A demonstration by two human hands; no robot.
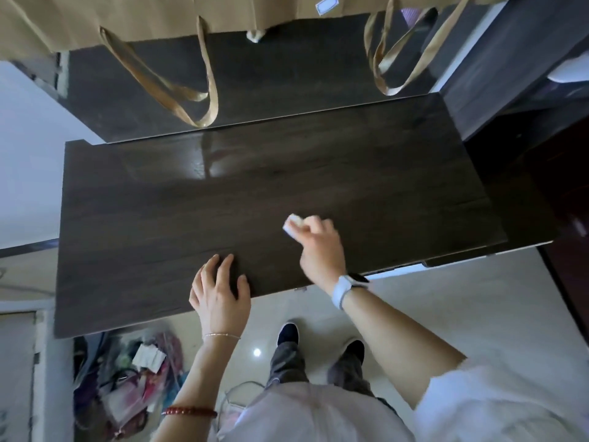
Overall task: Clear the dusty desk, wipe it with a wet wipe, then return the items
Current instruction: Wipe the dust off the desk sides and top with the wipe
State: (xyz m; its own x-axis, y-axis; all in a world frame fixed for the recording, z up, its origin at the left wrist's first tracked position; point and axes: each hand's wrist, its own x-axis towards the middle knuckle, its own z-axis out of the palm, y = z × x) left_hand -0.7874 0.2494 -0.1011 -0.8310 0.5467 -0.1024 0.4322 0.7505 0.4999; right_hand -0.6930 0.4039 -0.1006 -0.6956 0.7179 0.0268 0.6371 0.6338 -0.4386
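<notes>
The dark wooden desk fills the middle of the view, its top bare, with a glossy patch near the back. My right hand grips a folded white wet wipe and holds it down on the desktop, right of centre. My left hand rests on the desk's front edge, fingers spread and fairly straight, holding nothing.
Brown paper bags with long ribbon handles hang over the shelf behind the desk. A dark cabinet stands at the right. On the floor at lower left lies a pile of bags and clutter. My feet stand on pale tile.
</notes>
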